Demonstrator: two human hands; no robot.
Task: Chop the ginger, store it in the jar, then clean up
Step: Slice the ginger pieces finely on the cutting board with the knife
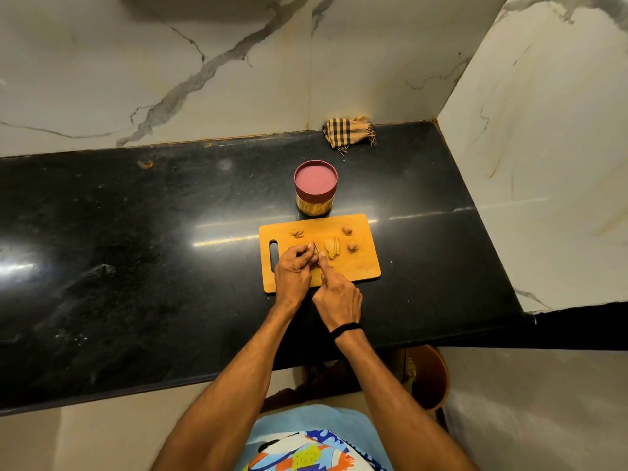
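Note:
A wooden cutting board (353,266) lies on the black counter. My left hand (293,271) curls its fingers over a piece of ginger at the board's middle; the piece is mostly hidden. My right hand (336,295) grips a knife (316,249), index finger along its spine, the blade just right of my left fingertips. Cut ginger slices (331,248) lie right of the blade. Two ginger chunks (350,237) sit toward the board's right and peel scraps (297,233) at its far left. A jar (315,188) with a maroon lid stands closed behind the board.
A checked cloth (350,132) is bunched at the back of the black counter (136,266), against the marble wall. A marble side wall (543,147) bounds the counter on the right. A brown bin (430,377) sits on the floor below the counter edge.

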